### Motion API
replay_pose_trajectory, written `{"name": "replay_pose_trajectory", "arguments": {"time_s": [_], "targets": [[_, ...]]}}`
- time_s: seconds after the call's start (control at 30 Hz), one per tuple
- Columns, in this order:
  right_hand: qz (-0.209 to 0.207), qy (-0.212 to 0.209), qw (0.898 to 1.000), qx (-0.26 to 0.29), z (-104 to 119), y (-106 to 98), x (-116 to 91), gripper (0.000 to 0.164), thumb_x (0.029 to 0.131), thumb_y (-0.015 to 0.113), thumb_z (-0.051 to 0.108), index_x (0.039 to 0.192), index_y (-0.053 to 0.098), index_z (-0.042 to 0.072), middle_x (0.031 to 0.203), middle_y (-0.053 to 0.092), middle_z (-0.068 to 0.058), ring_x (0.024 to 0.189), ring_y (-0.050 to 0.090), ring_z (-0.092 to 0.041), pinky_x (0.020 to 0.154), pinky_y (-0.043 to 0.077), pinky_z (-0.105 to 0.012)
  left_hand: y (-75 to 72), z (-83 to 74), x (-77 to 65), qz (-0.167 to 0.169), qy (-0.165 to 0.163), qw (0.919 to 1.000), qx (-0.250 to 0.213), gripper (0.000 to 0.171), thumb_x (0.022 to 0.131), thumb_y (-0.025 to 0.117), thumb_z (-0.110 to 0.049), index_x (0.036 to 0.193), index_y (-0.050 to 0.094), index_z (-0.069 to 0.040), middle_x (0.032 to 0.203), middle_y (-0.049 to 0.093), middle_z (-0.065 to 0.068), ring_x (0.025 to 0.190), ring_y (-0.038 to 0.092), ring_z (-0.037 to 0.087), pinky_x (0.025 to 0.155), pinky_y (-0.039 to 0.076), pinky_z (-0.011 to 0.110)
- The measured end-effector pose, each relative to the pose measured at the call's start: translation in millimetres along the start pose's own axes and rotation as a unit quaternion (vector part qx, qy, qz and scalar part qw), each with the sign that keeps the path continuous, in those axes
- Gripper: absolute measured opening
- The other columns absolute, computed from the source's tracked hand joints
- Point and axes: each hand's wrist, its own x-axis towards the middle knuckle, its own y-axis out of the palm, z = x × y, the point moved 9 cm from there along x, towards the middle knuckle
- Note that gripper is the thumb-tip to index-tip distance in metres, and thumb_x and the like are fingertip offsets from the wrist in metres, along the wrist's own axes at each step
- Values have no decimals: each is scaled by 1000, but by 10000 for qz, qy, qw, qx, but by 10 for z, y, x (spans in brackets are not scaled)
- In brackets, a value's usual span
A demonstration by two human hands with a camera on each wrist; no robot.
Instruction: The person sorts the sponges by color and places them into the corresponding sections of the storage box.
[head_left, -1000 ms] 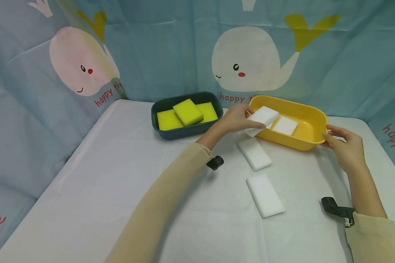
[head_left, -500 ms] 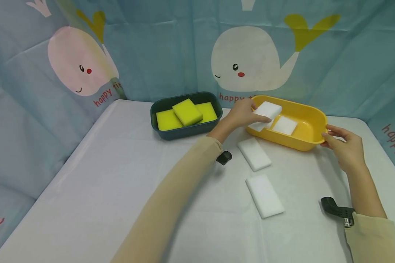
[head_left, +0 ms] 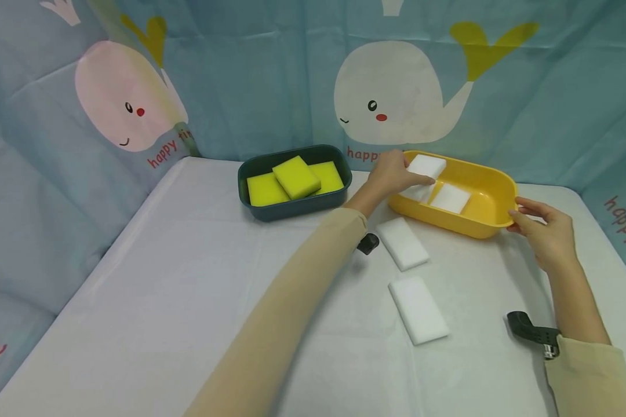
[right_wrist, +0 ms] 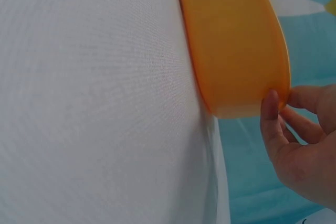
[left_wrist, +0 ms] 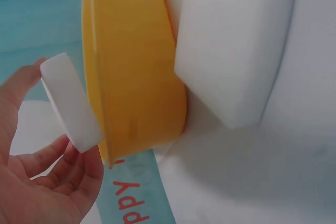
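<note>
At the left end of the yellow basin (head_left: 443, 219), my left hand (head_left: 393, 172) pinches a white sponge block (head_left: 429, 165) between thumb and fingers, at rim height. The left wrist view shows this block edge-on beside the basin wall (left_wrist: 131, 66). More white shows beneath it inside the basin, partly hidden by the hand. Another white sponge block (head_left: 451, 198) lies on the basin floor. My right hand (head_left: 546, 231) pinches the basin's right rim, thumb outside, as the right wrist view also shows. Two more white blocks lie on the table, one nearer the basin (head_left: 403, 243) and one closer to me (head_left: 419, 310).
Left of the yellow basin stands a dark green basin (head_left: 294, 209) with three yellow sponges (head_left: 297, 177) in it. The white-covered table (head_left: 188, 278) meets a blue curtain (head_left: 271, 87) printed with whales behind it.
My left hand has moved right and slightly away from me, carrying the white sponge block from the basin's left edge to over its inside. The right hand stays on the rim.
</note>
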Motion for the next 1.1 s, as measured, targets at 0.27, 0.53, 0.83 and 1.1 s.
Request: {"name": "replay_pose_trajectory", "arguments": {"time_s": [0.27, 0.53, 0.83, 1.1], "targets": [[6, -66, 9999, 79, 24, 7, -7, 59, 108, 59, 22, 162, 41, 4, 105, 46, 14, 77, 59, 9, 71, 53, -5, 101, -39, 56, -279, -114, 9989, 353, 60, 86, 83, -58, 78, 42, -15, 74, 31, -4, 61, 32, 8, 53, 25, 21], [33, -113, 9999, 125, 30, 12, -15, 59, 108, 60, 22, 161, 42, 4, 105, 47, 14, 74, 60, 10, 71, 54, -5, 127, -57, 44, -693, -436, 9936, 780, 52, 84, 81, -64, 101, 61, -19, 92, 55, -7, 78, 53, 7, 58, 42, 21], [36, -128, 9999, 95, 34, 15, -9, 59, 108, 60, 22, 161, 41, 4, 105, 46, 14, 75, 60, 9, 72, 54, -5, 143, -56, 35, -675, -249, 9958, 560, 71, 84, 80, -67, 73, 32, -16, 70, 20, -4, 54, 21, 8, 48, 19, 21], [23, -45, 10000, 69, 33, 10, -17, 59, 108, 59, 22, 162, 41, 5, 105, 46, 15, 79, 59, 7, 71, 53, -4, 108, -62, -66, -608, -51, 9978, 252, 59, 87, 79, -63, 117, 64, -15, 106, 60, -7, 82, 52, 5, 65, 44, 17]]}}
